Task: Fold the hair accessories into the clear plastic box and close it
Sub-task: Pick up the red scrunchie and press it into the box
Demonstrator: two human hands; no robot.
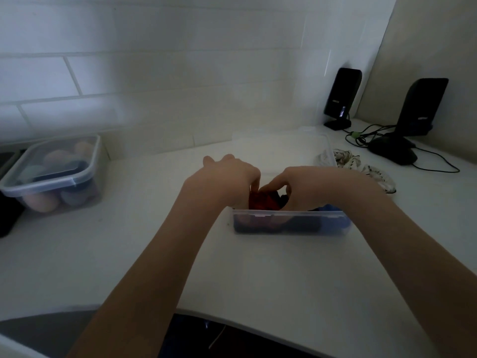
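On the white counter (160, 249), right of centre, the open clear plastic box (291, 223) holds dark and blue items, with the left hand (227, 179) and right hand (315, 187) both pinching a red hair accessory (263, 200) over it.

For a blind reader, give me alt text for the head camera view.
Both hands, left hand and right hand, press a red hair accessory into an open clear plastic box on a white counter.
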